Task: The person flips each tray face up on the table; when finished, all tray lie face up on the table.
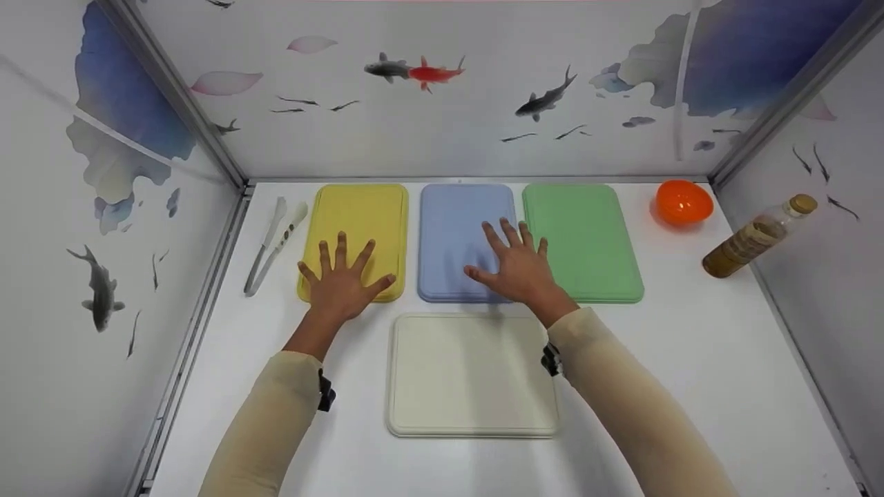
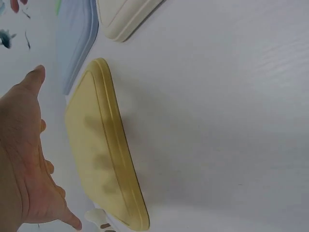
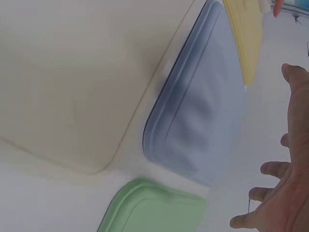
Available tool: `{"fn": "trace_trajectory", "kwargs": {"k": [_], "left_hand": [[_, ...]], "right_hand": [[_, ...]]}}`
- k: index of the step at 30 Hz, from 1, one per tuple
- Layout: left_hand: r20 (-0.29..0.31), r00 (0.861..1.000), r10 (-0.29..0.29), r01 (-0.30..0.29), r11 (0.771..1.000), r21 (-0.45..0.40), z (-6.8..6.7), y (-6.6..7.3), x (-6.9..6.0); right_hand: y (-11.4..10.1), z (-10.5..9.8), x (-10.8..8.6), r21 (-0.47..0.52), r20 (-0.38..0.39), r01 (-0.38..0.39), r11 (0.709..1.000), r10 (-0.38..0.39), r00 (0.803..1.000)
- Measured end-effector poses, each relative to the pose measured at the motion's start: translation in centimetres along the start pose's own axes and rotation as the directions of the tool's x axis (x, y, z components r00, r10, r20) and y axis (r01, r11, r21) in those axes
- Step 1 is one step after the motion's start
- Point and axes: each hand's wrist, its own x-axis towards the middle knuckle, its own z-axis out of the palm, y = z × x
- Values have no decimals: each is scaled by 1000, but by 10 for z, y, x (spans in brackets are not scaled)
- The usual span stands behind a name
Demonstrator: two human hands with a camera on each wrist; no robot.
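My left hand (image 1: 340,286), fingers spread, hovers above the yellow board (image 1: 359,207); in the left wrist view the hand (image 2: 29,159) is raised off the yellow board (image 2: 91,140), holding nothing. My right hand (image 1: 521,273) is spread over the right part of the blue board (image 1: 449,241), fingertips near the green board (image 1: 594,248). The right wrist view has this hand (image 3: 285,179) apart from the blue board (image 3: 203,106), with the green board (image 3: 154,212) below. In front lies the cream board (image 1: 473,376).
White tongs (image 1: 273,245) lie left of the yellow board. An orange bowl (image 1: 684,202) sits at the back right, near a corked bottle (image 1: 742,247) of brownish contents. Printed walls (image 1: 442,138) stand behind the table and on both sides.
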Motion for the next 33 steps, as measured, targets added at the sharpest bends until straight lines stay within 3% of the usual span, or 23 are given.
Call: {"fn": "trace_trajectory", "kwargs": {"k": [15,23,33], "left_hand": [[18,994,-112,113,990,-85,8,-47,-3],[26,991,-133,135,982,-135,12,-57,-3],[44,984,-171,176,958,-227,12,-59,-5]], "right_hand": [[-63,45,12,59,43,75,995,-77,996],[-90,64,17,89,33,109,990,-113,993],[-117,79,22,111,33,142,984,-146,989]]}}
